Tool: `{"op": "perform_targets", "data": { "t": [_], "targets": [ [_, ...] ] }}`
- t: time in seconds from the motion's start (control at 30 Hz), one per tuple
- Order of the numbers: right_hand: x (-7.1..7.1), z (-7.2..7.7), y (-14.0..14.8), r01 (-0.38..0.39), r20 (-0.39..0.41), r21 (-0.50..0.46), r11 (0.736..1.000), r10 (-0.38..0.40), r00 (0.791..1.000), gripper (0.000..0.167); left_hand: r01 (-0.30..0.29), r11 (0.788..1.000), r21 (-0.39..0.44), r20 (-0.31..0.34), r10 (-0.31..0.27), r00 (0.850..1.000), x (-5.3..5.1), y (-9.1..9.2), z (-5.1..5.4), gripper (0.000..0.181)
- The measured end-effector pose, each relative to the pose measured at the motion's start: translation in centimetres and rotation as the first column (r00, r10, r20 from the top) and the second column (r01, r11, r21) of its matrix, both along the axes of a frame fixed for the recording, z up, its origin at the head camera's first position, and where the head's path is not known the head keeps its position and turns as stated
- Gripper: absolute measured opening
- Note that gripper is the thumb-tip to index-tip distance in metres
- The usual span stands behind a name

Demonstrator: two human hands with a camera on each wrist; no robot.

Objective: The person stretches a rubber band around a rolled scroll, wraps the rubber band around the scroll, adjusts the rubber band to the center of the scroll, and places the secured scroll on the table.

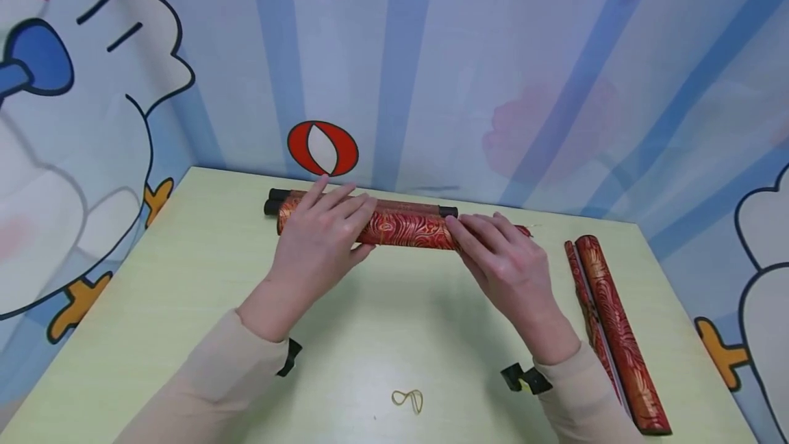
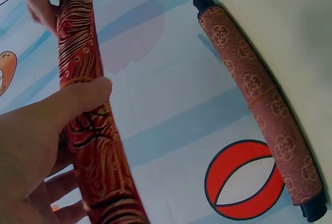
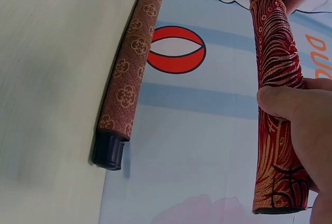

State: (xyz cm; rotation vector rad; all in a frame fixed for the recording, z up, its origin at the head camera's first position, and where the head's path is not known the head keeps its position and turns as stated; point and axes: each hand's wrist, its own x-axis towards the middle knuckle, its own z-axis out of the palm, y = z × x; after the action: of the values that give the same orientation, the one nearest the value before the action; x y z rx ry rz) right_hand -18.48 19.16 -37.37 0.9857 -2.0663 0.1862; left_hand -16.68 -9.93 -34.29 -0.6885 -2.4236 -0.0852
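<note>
Both hands grip a red roll with gold swirls (image 1: 407, 230), which lies crosswise in the head view. My left hand (image 1: 320, 238) has its thumb (image 2: 96, 93) across the roll (image 2: 96, 146), beside a thin orange band round it. Toward the other end, my right hand (image 1: 508, 262) holds the roll (image 3: 277, 68) with the thumb (image 3: 282, 101) on its near side and the fingers mostly hidden behind. Just beyond the roll rests a brownish-pink flowered scroll (image 1: 409, 207) with black ends, a thin band round its middle (image 3: 127, 84).
At the table's right side lie a thick red-gold roll (image 1: 622, 334) and a thinner red piece (image 1: 588, 307) alongside it. A loose yellowish rubber band (image 1: 408, 401) is near the front. Behind the pale table (image 1: 203, 259) hangs a blue cartoon-printed cloth (image 1: 407, 74).
</note>
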Motion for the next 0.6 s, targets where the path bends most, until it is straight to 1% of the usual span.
{"op": "perform_targets", "data": {
  "t": [0.17,0.33,0.47,0.6],
  "targets": [
    [0.2,0.2,-0.3,0.001,-0.003,0.001,1.0,-0.001,1.0,0.045,0.033,0.999,-0.007,-0.026,-0.033,0.999,-0.2,0.4,-0.1,0.053],
    [0.1,0.2,-1.1,-0.006,-0.002,-0.013,1.0,0.006,1.0,0.049,0.042,0.999,-0.005,-0.055,-0.042,0.998,-0.3,1.1,0.1,0.054],
    [0.0,0.2,-1.4,-0.001,0.003,0.004,1.0,0.001,1.0,0.05,0.041,0.999,-0.016,-0.046,-0.042,0.998,-0.3,1.1,0.1,0.06],
    [-0.1,0.2,-1.3,-0.006,-0.005,0.009,1.0,0.006,1.0,0.049,0.011,1.0,-0.026,-0.025,-0.012,1.0,-0.1,0.3,0.2,0.069]
  ]
}}
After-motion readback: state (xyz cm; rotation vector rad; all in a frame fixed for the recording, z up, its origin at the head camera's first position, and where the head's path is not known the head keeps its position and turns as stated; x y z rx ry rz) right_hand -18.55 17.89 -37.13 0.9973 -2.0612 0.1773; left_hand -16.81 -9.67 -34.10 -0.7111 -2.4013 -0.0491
